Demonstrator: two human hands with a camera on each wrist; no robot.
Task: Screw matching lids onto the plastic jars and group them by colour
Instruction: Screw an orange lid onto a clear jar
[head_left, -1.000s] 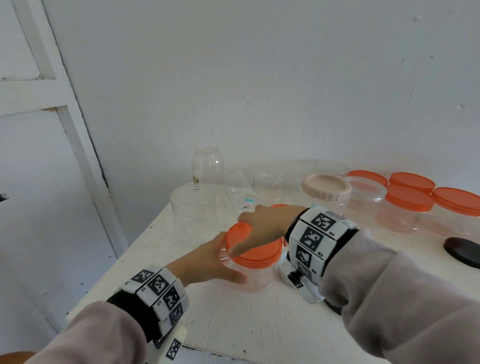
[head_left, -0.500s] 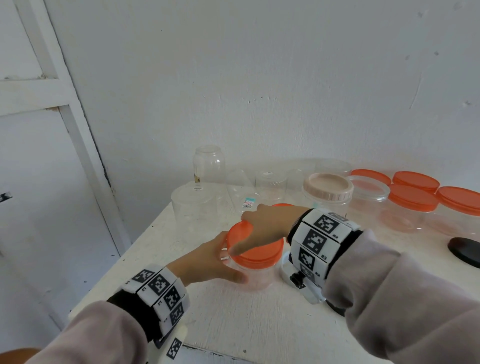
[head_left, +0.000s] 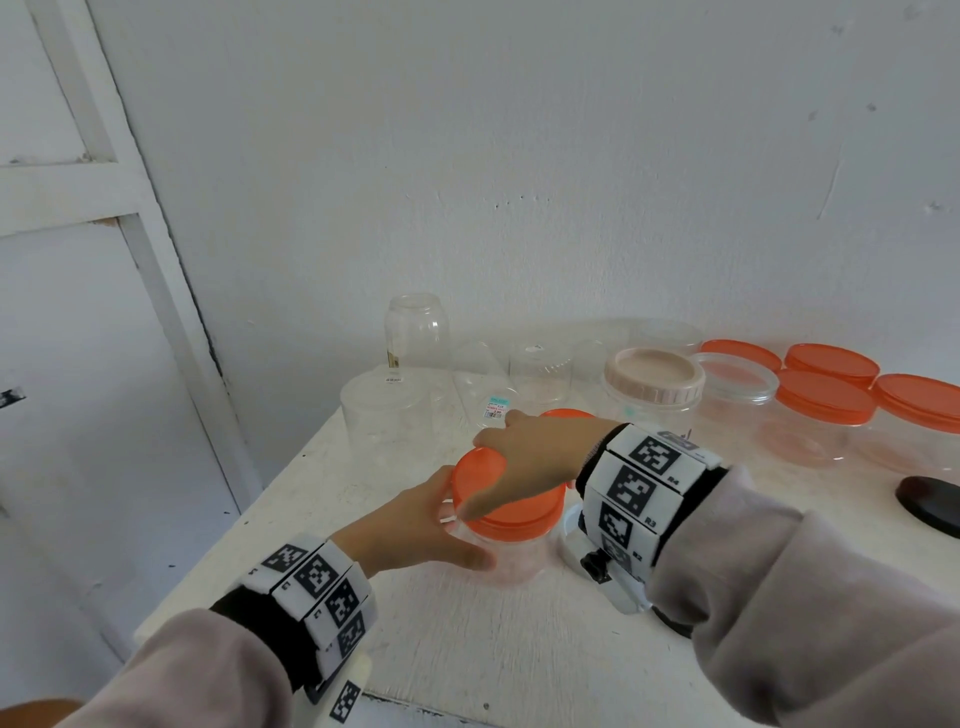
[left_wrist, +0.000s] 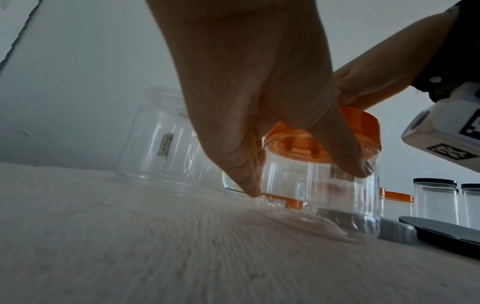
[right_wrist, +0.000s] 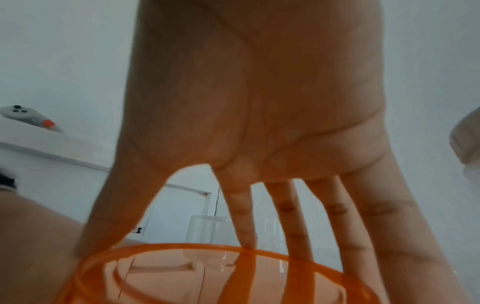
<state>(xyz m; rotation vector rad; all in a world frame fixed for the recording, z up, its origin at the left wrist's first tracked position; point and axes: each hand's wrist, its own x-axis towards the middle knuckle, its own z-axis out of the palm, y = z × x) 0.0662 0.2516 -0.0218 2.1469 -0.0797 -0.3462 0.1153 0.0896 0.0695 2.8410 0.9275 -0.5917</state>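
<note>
— Start wide. Where does the work sit?

— On the white table, near its front left corner. A row of clear, lidless jars stands at the back by the wall, and orange-lidded jars are gathered at the far right (that looks like the colour group forming, though I am only judging from how they lie). One jar with a pale pink lid stands between the two sets.

— And the jar in hand?

— A clear plastic jar stands upright on the table in front of the person, between the two hands. The left hand comes at it from the left side, thumb and fingers curled round the clear wall, bracing it.

— The lid?

— The orange lid sits on the jar's mouth. The right hand lies directly over it from above, thumb and fingers spread down around the rim, gripping it (the right wrist view shows the fingers dropping past the edge of the orange rim).

— So what does the turn depend on?

— The jar's axis is vertical and the right palm is stacked straight on that axis. I judge the lid is being screwed down; whether the thread is fully home cannot be told. The left hand holds the body against the twist.
</note>
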